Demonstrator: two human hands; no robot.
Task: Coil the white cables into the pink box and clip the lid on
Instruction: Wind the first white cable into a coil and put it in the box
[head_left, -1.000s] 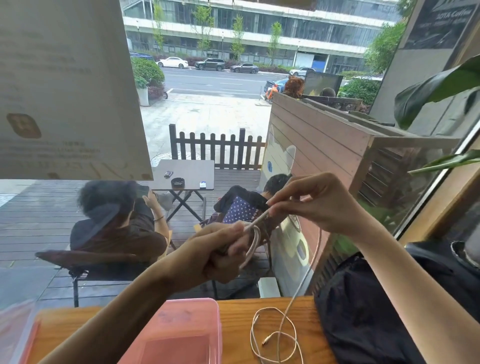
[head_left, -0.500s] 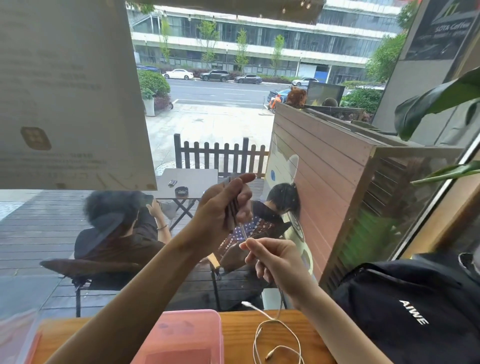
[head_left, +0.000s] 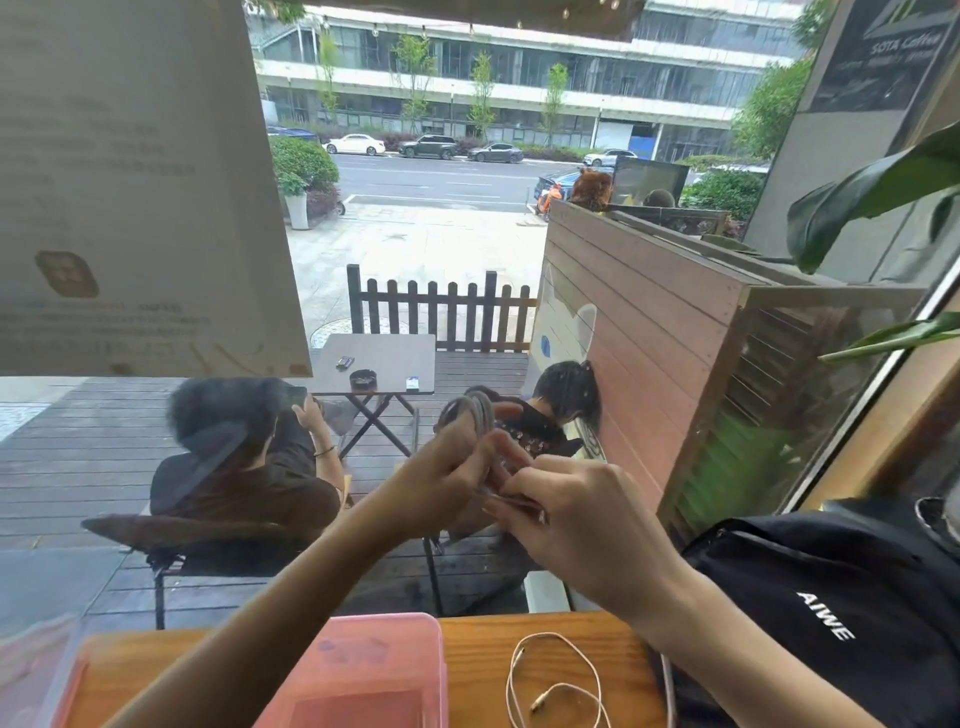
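Coiled cable (head_left: 475, 415): a bundle of pale loops, blurred, held up in the air in front of the window, above the far edge of the wooden table (head_left: 545, 629). Left hand (head_left: 449, 467) has its fingers closed around the lower part of the coil; loops stick up above the knuckles. Right hand (head_left: 576, 514) sits just beside and touching the left, fingers curled together and pinching at the base of the coil; exactly what strand it grips I cannot tell. Second white cable (head_left: 558, 680) lies loose on the table in open loops, one plug end resting inside them. Pink box (head_left: 363, 675) stands on the table left of that loose cable, near the front edge, under the left forearm. A translucent pink piece (head_left: 31, 670) shows at the far left edge. Black bag (head_left: 841, 597) with white lettering sits at the table's right end, against the window frame.
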